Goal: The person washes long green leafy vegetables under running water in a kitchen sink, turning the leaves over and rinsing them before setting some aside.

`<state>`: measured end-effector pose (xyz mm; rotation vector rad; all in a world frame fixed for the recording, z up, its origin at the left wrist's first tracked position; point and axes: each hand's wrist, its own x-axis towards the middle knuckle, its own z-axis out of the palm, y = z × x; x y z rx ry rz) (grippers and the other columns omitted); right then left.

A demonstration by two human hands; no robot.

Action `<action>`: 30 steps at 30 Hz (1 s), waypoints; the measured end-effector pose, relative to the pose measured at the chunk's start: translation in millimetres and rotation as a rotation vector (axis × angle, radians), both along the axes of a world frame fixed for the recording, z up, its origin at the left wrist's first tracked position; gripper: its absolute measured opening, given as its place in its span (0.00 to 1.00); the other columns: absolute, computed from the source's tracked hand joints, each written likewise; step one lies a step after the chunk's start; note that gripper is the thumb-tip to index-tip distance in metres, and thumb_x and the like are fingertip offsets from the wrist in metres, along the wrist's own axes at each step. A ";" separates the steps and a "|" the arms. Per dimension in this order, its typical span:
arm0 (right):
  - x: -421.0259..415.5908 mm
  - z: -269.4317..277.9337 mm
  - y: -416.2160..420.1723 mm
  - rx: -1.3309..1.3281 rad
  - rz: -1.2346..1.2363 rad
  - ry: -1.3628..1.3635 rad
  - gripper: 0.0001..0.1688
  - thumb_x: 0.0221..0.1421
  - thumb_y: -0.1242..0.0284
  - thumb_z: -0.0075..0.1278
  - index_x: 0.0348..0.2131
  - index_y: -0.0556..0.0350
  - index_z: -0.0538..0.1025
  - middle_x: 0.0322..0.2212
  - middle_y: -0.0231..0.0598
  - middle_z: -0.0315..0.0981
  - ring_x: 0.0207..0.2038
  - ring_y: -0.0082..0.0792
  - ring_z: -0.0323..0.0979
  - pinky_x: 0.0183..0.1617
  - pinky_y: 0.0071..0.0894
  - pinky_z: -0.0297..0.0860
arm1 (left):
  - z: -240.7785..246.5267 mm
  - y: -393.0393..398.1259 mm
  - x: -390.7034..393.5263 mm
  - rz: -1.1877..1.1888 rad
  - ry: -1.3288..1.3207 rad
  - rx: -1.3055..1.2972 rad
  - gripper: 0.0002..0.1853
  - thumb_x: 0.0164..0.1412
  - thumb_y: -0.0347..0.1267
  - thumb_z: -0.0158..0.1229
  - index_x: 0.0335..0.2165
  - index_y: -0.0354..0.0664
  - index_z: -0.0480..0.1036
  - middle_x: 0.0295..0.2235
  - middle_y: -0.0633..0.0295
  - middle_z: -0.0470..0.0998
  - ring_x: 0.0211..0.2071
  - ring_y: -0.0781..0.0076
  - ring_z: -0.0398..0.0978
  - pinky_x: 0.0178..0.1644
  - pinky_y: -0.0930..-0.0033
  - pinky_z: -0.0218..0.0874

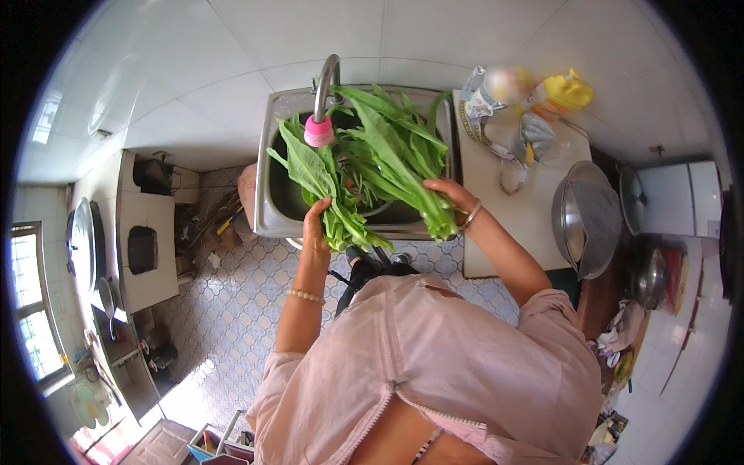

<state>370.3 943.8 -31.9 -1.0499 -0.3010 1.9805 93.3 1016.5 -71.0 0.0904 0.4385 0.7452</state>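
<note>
My left hand (317, 226) grips a bunch of long leafy greens (311, 171) by its stalk end, over the front left of the stainless steel sink (273, 218). A larger bunch of the same greens (386, 154) is held in my right hand (456, 197), its pale cut stems pointing towards me over the sink's front rim. Above the left bunch hangs the curved metal faucet (331, 75) with a pink spray head (318, 131). More thin greens (372, 189) show lower in the basin, partly hidden by the bunches.
Right of the sink, a white counter (500, 238) holds a yellow bottle (567, 93), a patterned strap (479, 131), a plastic bag (536, 138) and a metal basin (572, 215) with a grey cloth (593, 226) over it. A stove cabinet (148, 250) stands at left.
</note>
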 end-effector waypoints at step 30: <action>-45.8 -25.4 8.2 0.176 -0.157 0.023 0.22 0.44 0.71 0.48 0.41 0.60 0.66 0.34 0.39 0.69 0.32 0.29 0.70 0.37 0.30 0.68 | -36.8 -42.6 23.5 -0.010 0.197 -0.047 0.20 0.47 0.27 0.49 0.42 0.32 0.62 0.34 0.51 0.72 0.33 0.58 0.72 0.39 0.56 0.66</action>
